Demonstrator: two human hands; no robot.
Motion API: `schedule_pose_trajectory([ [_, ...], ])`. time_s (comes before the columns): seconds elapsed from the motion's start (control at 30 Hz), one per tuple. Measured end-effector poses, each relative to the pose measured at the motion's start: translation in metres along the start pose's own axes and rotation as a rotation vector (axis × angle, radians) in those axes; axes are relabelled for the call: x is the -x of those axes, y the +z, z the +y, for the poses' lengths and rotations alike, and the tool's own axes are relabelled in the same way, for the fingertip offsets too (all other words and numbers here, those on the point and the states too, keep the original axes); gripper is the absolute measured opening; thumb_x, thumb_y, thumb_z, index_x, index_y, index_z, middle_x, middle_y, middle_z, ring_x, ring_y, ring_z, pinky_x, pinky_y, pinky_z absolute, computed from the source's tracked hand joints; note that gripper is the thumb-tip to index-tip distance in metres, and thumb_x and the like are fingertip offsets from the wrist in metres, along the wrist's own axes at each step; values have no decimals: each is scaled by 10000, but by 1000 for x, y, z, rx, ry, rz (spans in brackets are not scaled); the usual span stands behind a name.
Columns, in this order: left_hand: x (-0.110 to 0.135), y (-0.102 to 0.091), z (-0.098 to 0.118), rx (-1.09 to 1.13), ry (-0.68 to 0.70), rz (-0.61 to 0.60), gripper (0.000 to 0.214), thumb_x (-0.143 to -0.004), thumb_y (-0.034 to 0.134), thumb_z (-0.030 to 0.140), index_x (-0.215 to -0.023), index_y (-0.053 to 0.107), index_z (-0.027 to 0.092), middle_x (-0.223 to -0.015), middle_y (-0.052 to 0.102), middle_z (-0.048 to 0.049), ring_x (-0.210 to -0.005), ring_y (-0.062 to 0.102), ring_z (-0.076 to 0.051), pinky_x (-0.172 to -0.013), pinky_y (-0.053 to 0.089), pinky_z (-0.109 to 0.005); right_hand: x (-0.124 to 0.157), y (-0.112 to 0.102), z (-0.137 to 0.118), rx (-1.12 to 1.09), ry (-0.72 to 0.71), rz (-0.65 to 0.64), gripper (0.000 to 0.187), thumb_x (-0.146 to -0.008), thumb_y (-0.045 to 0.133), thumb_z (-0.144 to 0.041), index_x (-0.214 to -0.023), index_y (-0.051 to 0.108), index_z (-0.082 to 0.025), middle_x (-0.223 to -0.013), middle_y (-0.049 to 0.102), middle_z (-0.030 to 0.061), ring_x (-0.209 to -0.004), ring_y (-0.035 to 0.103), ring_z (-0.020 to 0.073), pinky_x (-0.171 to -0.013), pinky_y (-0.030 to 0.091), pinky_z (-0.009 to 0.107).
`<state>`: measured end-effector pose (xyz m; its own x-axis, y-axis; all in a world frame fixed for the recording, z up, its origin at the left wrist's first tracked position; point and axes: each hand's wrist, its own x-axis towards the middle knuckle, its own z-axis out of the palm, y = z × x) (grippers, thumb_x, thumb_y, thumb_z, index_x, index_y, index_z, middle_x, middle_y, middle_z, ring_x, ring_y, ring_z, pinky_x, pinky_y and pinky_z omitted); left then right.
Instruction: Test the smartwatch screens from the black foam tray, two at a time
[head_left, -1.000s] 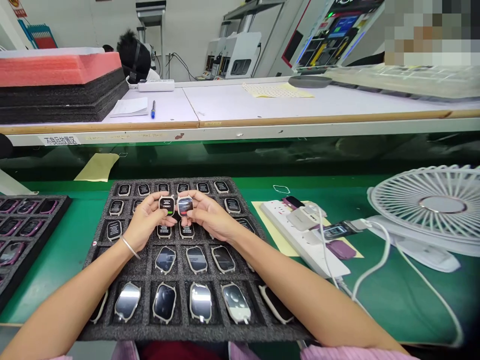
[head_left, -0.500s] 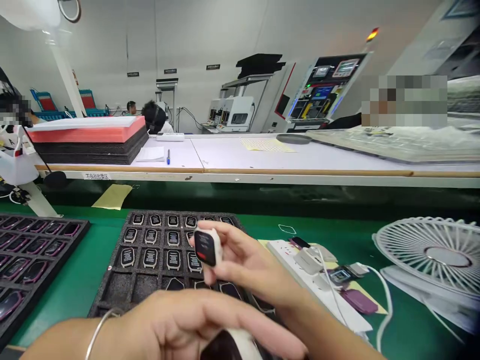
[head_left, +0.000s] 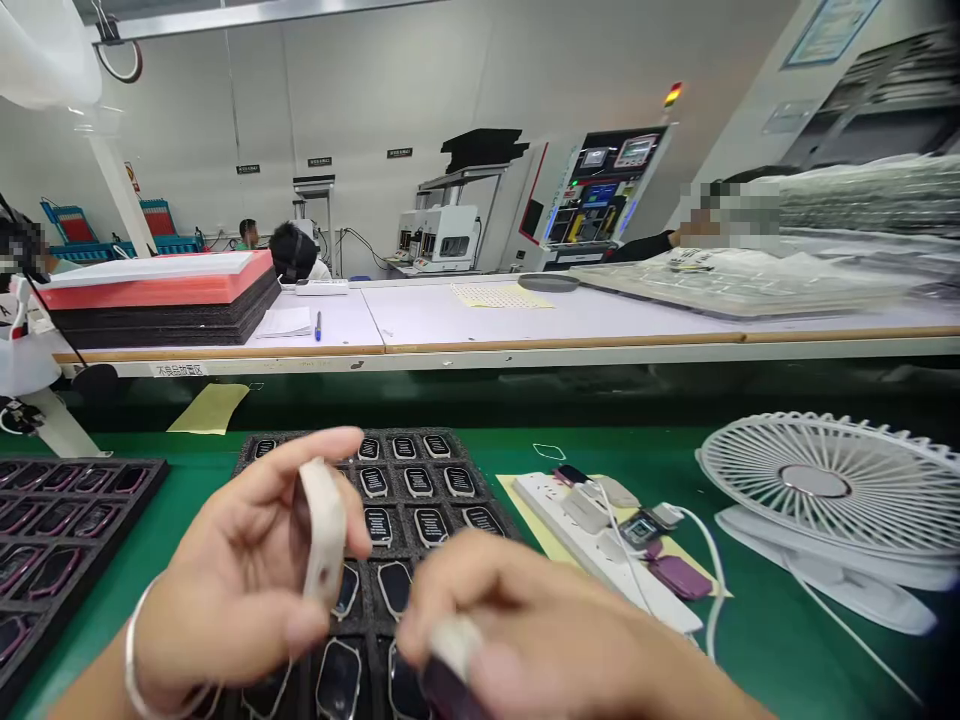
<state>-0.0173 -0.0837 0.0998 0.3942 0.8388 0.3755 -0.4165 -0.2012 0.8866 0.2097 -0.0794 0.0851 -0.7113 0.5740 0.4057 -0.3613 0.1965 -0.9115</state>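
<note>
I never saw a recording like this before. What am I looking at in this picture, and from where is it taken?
This picture comes from a camera worn on a person's head, looking forward and down, so the two hands are the wearer's own. The left hand holds a pale watch, seen from its edge. The right hand holds a second watch, partly hidden by the fingers. Below them is a dark foam tray with rows of watches in slots, on a green workbench. To the right lie a white power strip and a white fan.
</note>
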Motion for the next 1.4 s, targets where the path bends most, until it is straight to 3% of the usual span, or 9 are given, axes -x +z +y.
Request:
schedule_pose_trajectory([
  [0.13, -36, -25, -29, -168, -29, 250, 578, -763, 776, 182, -1298, 575, 270, -973, 651, -30, -843, 616, -115, -724, 518, -188, -36, -29, 26, -199, -59, 152, 541, -818, 794, -325, -1318, 587, -329, -1172, 686, 57, -820, 713, 137, -773, 572, 288],
  [0.23, -55, -51, -64, -256, -83, 416, 587, -700, 800, 204, -1235, 560, 210, -1068, 658, -57, -886, 622, -142, -688, 496, -199, -60, -54, 62, -330, 50, 306, 470, -844, 766, -307, -1281, 595, -274, -1163, 706, 64, -875, 720, 140, -769, 564, 263],
  [0.33, -65, -76, -98, -269, -167, 500, 591, -627, 807, 193, -1160, 552, 180, -1008, 679, -65, -749, 614, -131, -565, 440, -194, -73, -77, 106, -435, 180, 392, 472, -796, 806, -295, -1219, 607, -230, -1093, 740, 69, -853, 744, 158, -785, 573, 278],
  [0.5, -68, -94, -129, -226, -236, 573, 555, -548, 784, 95, -1051, 557, 163, -891, 690, -32, -627, 569, -91, -515, 401, -178, -75, -98, 153, -476, 276, 473, 389, -717, 862, -258, -1029, 647, -171, -957, 769, 67, -884, 759, 190, -836, 572, 284],
  [0.63, -66, -95, -130, -153, -273, 587, 573, -567, 741, 70, -1101, 556, 167, -859, 682, -4, -549, 552, -71, -514, 419, -192, -74, -105, 159, -470, 278, 466, 291, -729, 847, -240, -928, 652, -154, -969, 770, 79, -932, 756, 205, -878, 569, 289],
  [0.9, -67, -100, -125, 72, -368, 625, 421, -706, 616, 113, -1120, 546, 148, -757, 660, -18, -581, 645, -119, -563, 506, -218, -71, -105, 161, -504, 340, 465, 392, -788, 737, -80, -1142, 591, -162, -1039, 767, 123, -967, 755, 238, -1032, 502, 422],
  [1.07, -68, -99, -126, 122, -385, 627, 337, -804, 597, 197, -1136, 562, 148, -848, 696, -67, -594, 685, -159, -577, 556, -269, -74, -105, 160, -546, 410, 562, 140, -969, 545, -198, -1100, 584, -169, -982, 769, 119, -874, 772, 238, -967, 526, 434],
  [1.2, -67, -96, -125, 129, -407, 619, 326, -841, 600, 259, -1147, 583, 148, -896, 699, -79, -615, 711, -183, -607, 584, -296, -75, -107, 162, -555, 467, 658, 264, -1041, 406, -340, -1130, 583, -166, -909, 770, 122, -782, 771, 228, -893, 549, 426],
  [1.4, -65, -96, -125, 131, -429, 607, 379, -825, 636, 313, -1165, 584, 154, -925, 695, -77, -647, 730, -202, -668, 602, -333, -74, -108, 163, -509, 415, 683, 248, -1032, 424, -307, -1115, 611, -167, -874, 774, 114, -720, 761, 212, -779, 571, 358],
])
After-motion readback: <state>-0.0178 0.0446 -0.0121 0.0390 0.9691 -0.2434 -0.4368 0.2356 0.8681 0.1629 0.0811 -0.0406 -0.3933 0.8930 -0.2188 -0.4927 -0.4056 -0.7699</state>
